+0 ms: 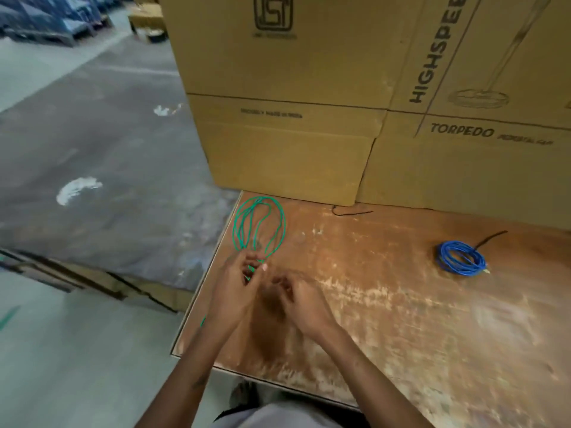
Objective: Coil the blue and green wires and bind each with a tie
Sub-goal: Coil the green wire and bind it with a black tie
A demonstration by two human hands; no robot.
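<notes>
**Hands gather the green loops while the blue coil waits**

Hands meet near the front left corner of the surface (386, 304). We see the left hand (238, 288) with fingers curled round the near end of the green wire (259, 223), pinching the loops together where they cross; we judge this keeps the coil from springing open. The right hand (302, 301) sits just beside it, fingers bent, too blurred for us to tell whether it holds anything. The green loops fan away from the hands toward the boxes, long and loose, not yet bound.

Well to the right lies the blue wire (461, 257), coiled tight, with a black tie (491, 237) trailing from it, so we take that half as done. Another black tie (352, 212) rests by the cardboard boxes (309, 118).

The surface is worn, scuffed wood. Beyond its left edge is grey concrete floor (92, 134).
</notes>
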